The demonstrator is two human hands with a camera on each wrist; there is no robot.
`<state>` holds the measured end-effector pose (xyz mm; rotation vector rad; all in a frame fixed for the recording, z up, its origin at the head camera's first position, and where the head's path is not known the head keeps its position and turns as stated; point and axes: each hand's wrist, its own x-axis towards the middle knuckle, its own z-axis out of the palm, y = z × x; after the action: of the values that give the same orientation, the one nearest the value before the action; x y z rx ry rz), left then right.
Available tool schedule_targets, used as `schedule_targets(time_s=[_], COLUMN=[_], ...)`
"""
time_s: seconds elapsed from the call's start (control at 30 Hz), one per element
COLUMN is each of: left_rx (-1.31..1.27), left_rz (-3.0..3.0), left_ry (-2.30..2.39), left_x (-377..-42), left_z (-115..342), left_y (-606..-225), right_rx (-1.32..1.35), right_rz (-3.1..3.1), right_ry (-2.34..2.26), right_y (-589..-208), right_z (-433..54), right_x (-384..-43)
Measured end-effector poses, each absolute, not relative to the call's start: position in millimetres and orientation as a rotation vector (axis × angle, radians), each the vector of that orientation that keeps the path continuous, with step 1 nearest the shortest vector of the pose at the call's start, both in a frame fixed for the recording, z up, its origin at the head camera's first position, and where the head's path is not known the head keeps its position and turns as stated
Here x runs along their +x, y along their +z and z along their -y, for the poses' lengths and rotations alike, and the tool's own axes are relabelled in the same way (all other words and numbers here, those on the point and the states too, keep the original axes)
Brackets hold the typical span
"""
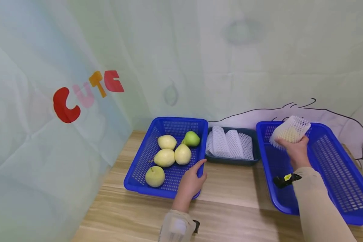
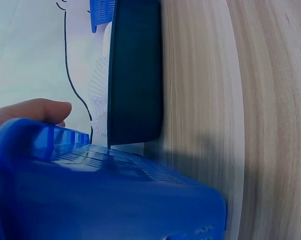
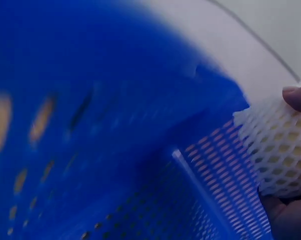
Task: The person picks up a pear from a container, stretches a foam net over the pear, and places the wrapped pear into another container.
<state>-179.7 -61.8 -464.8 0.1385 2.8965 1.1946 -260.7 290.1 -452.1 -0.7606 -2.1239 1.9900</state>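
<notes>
My right hand (image 1: 297,153) holds a pale fruit in a white foam net (image 1: 290,132) over the far left part of the right blue basket (image 1: 279,198). Up close in the right wrist view, thumb and fingers grip the foam net (image 3: 283,145), and pale yellow shows through its mesh. At the right rim of the left blue basket (image 1: 139,151) is my left hand (image 1: 191,183), fingers extended and holding no fruit. Inside that basket lie several pale yellow pears (image 1: 164,158), a green pear (image 1: 191,138) and a round yellow-green pear (image 1: 155,176).
Between the baskets stands a dark teal tray (image 1: 233,161) with several white foam nets (image 1: 230,143) in it. All stand on a wood-grain table (image 1: 224,198). A printed cloth (image 1: 199,67) hangs behind and at the left.
</notes>
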Motion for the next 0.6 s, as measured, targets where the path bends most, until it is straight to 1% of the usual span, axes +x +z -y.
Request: schedule_targets(time_s=[0.23, 0.43, 0.6], left_rx=[0.119, 0.128, 0.135], left_rz=[-2.894, -2.892, -2.904], left_ry=[1.169, 1.172, 1.183], left_x=[-178, -176, -177], left_z=[60, 60, 61], left_y=[-466, -465, -464], right_rx=[-0.766, -0.689, -0.602], right_rz=[2.255, 2.346, 2.381], right_ry=[1.934, 1.852, 1.813], right_y=[-477, -494, -499], right_z=[-300, -305, -303], right_x=[-271, -278, -284])
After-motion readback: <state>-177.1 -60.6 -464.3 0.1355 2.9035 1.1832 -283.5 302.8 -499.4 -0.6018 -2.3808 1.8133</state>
